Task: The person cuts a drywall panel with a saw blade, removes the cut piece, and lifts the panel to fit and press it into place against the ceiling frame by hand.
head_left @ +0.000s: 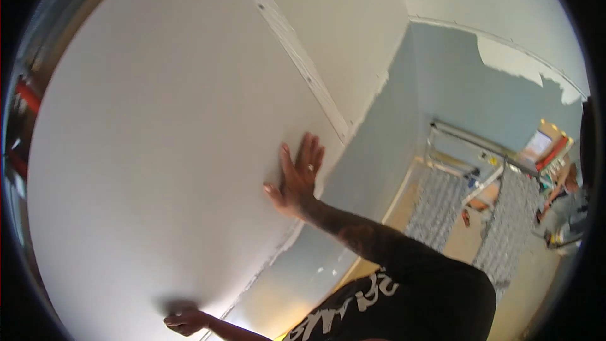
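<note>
A large white board (158, 132) fills the left and middle of the head view. My right hand (297, 180) lies against it near its edge, palm side toward the surface, fingers and thumb spread; a ring shows on one finger. Lower left, my left hand (184, 322) is by the same board with its fingers curled in. What those fingers hold, if anything, is hidden, and a soft shadow falls beside them. A pale seam strip (290, 44) with a few dark fastener spots runs along the board to a point just above my right hand.
Beyond the ragged white edge is a blue-grey wall (379, 132). At the right are a metal frame (470, 139), grey textured sheets (435, 202), an orange-red object (466, 217) on the floor and another person's arm (557, 192). Red parts (26, 95) show far left.
</note>
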